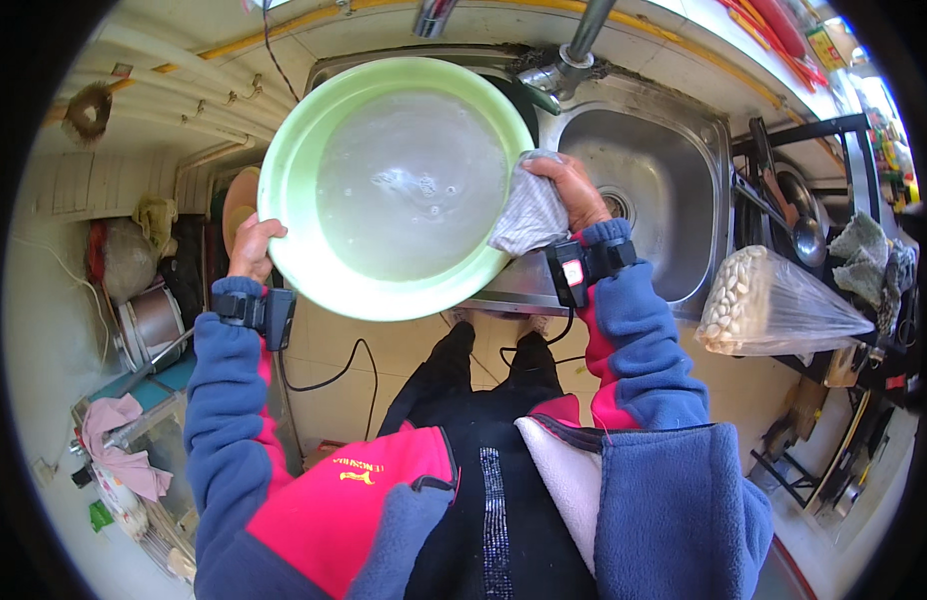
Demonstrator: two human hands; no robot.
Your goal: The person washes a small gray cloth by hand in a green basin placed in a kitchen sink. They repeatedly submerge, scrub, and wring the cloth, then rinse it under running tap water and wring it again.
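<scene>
A light green plastic basin [302, 247] with cloudy water [415, 187] in it is over the left side of the stainless steel sink [726, 202]. My left hand [255, 244] grips its rim at the left. On the opposite side, my right hand [572, 187] holds a grey-and-white striped cloth [529, 214] against the basin's rim; whether these fingers also grip the rim is hidden by the cloth. The right sink bowl [658, 165] lies just beyond my right hand, its drain [617, 202] partly in sight. Light glints on the water and a few bubbles float there.
A metal faucet [557, 71] rises behind the basin. At the right, a clear plastic bag of pale pieces [741, 300] hangs near a black rack [853, 142] with a ladle [808, 240]. White pipes [186, 90] run along the left wall. Black cables [373, 375] dangle below my wrists.
</scene>
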